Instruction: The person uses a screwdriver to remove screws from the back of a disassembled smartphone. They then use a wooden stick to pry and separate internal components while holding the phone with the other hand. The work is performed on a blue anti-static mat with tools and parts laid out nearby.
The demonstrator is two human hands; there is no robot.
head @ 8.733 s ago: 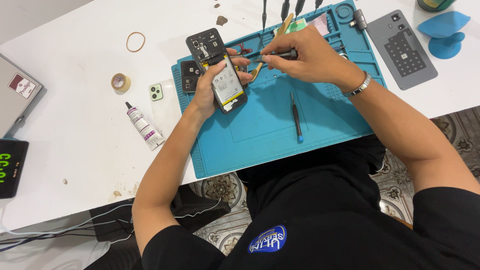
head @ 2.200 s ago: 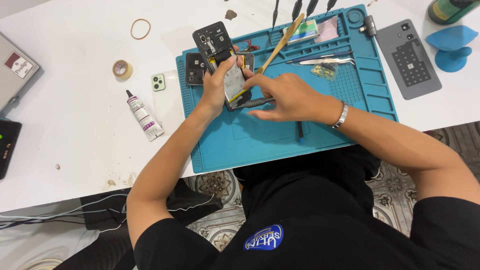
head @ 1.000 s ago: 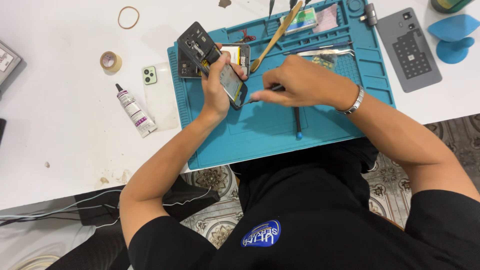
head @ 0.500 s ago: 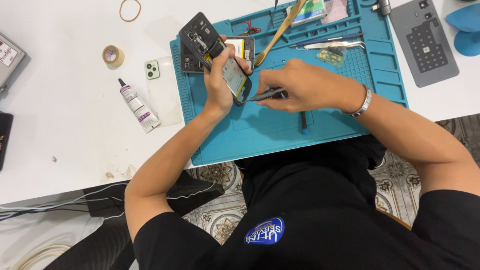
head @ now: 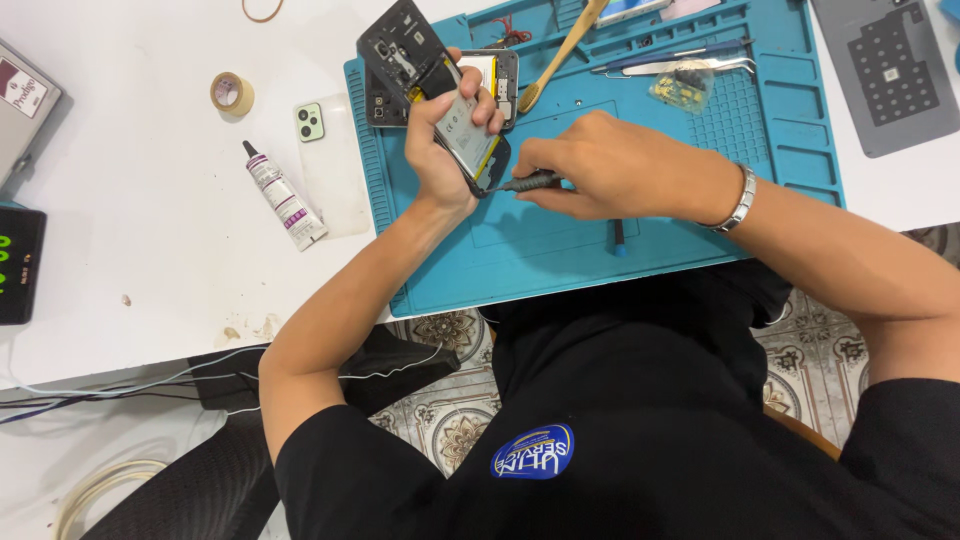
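Observation:
My left hand [head: 440, 150] grips an opened phone [head: 470, 135] tilted on its edge above the blue work mat [head: 760, 150]; the battery and inner frame face me. My right hand [head: 610, 170] holds a dark screwdriver [head: 528, 183] with its tip against the phone's lower end. A metal bracelet is on my right wrist. Behind the phone lie a black back cover [head: 398, 45] and another opened phone body [head: 500, 75].
On the mat: a wooden-handled brush [head: 565, 50], tweezers [head: 665, 65], a small bag of parts [head: 680, 85], a blue-tipped tool [head: 618, 238]. On the white table: a glue tube [head: 283, 197], a tape roll [head: 231, 93], a clear phone case [head: 325, 165], a grey pad [head: 890, 70].
My right hand brought the screwdriver from the mat's far side down to the phone's lower end. My left hand tilted the phone more upright. The view shifted closer.

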